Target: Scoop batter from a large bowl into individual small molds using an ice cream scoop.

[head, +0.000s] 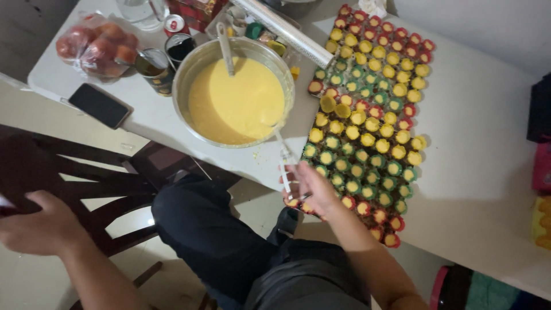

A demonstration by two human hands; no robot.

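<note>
Right hand (310,188): grip closed around clear spoon handle (285,166), tip in yellow batter of metal bowl (195,63) on desk (476,143), beside filled cupcake liners (367,123). Left hand (37,227): fingers curled on dark chair back (34,166), blurred.

I sit at the table (488,189) with the bowl (195,63) of batter (238,100) ahead of me, a ladle (225,46) standing in it. Right of the bowl lie rows of filled cups (370,123) — a long patch running from the near edge to the far one. My right hand (310,192) holds a spoon (282,150) between bowl and cups. Left of the bowl stand two cans (166,57), then a bag of tomatoes (97,43); a phone (99,105) lies nearer me. My left hand (40,224) rests on a chair (86,172) — off the table, to the left.
</note>
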